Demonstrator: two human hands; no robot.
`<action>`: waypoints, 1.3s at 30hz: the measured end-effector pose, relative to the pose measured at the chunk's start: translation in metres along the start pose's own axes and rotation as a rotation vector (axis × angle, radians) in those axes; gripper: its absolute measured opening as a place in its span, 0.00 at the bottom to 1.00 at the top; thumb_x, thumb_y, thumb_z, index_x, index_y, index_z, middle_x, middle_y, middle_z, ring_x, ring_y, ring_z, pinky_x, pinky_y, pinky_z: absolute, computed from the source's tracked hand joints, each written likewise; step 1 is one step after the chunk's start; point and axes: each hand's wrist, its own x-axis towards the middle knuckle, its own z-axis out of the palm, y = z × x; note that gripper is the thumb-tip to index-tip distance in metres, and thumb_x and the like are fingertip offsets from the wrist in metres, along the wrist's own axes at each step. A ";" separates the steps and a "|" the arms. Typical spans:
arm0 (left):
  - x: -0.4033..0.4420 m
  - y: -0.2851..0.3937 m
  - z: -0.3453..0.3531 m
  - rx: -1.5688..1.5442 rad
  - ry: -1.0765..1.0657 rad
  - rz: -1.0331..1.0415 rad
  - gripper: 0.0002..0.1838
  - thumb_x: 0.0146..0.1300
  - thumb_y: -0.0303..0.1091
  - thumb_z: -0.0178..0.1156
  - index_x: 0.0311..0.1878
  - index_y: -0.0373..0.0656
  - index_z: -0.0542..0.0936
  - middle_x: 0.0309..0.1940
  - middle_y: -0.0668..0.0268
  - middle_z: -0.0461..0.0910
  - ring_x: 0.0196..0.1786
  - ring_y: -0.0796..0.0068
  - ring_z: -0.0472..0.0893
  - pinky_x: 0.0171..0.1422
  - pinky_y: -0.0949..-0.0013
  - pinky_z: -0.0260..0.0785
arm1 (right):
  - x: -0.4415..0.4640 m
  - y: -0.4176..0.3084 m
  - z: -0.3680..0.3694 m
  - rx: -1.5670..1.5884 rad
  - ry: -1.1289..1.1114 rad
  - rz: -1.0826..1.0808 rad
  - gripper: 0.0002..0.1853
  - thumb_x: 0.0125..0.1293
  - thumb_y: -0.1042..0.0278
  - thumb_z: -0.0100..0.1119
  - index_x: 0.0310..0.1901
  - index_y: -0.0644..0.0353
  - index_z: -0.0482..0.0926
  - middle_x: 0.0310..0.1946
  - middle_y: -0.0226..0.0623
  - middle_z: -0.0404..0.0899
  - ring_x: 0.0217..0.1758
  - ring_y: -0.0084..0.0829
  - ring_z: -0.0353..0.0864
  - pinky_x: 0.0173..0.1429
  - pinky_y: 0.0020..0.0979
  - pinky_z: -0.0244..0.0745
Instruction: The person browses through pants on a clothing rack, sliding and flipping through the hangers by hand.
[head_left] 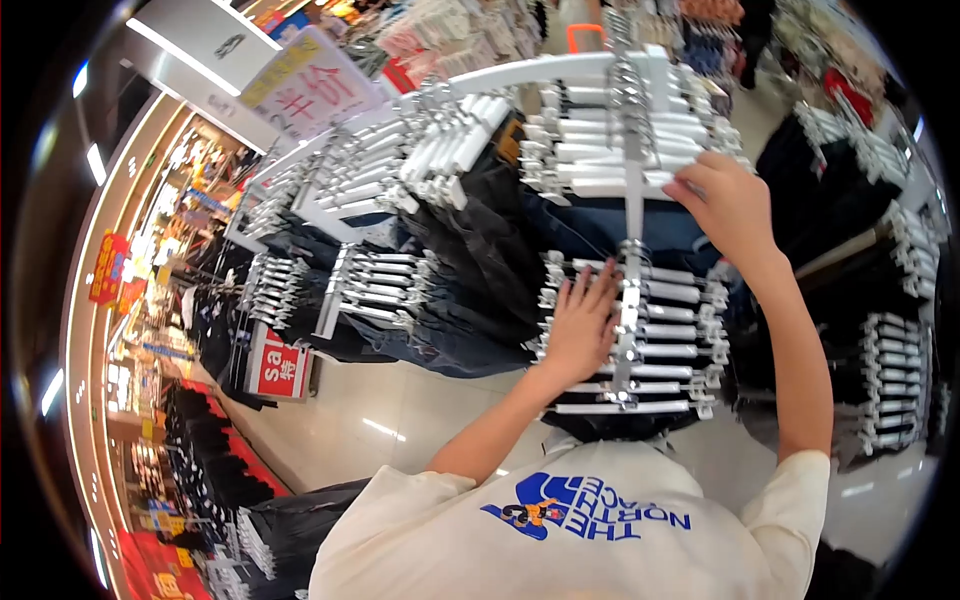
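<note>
White clip hangers (pixel 620 165) holding dark trousers hang in a row along a metal rail (pixel 633 200) in front of me. Nearer my chest, a second bunch of white clip hangers (pixel 672 331) hangs from the same rail. My left hand (pixel 583 325) lies flat on the left side of this near bunch, its fingers stretched out. With thumb and fingers pinched, my right hand (pixel 728 205) grips the right end of a white hanger at the near side of the far bunch. Between the two bunches, dark blue denim (pixel 570 228) shows.
More racks of trousers on white hangers (pixel 385 280) stand to the left, and dark clothes (pixel 800 200) hang at the right. A half-price sign (pixel 315 85) rises at the back left. A red sale sign (pixel 278 365) stands low over the shiny floor (pixel 390 400).
</note>
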 end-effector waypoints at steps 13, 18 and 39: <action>0.005 -0.013 -0.009 0.038 -0.037 0.031 0.34 0.67 0.47 0.68 0.76 0.46 0.80 0.87 0.46 0.63 0.91 0.38 0.55 0.92 0.34 0.45 | -0.019 -0.012 0.010 -0.006 0.380 -0.305 0.11 0.61 0.68 0.81 0.44 0.53 0.89 0.46 0.25 0.90 0.51 0.34 0.89 0.50 0.34 0.85; 0.007 -0.005 -0.011 0.012 0.010 0.004 0.27 0.82 0.44 0.59 0.77 0.41 0.78 0.83 0.47 0.67 0.90 0.42 0.57 0.93 0.38 0.46 | -0.079 -0.026 0.016 0.109 0.366 -0.265 0.13 0.58 0.74 0.82 0.44 0.58 0.90 0.44 0.31 0.89 0.42 0.37 0.88 0.47 0.35 0.84; 0.007 -0.011 -0.020 -0.151 0.093 -0.003 0.39 0.59 0.31 0.74 0.76 0.37 0.77 0.78 0.44 0.69 0.77 0.35 0.67 0.83 0.41 0.60 | -0.084 0.000 0.082 -0.051 -0.303 0.217 0.13 0.61 0.57 0.80 0.34 0.57 0.89 0.36 0.44 0.90 0.45 0.47 0.93 0.52 0.48 0.84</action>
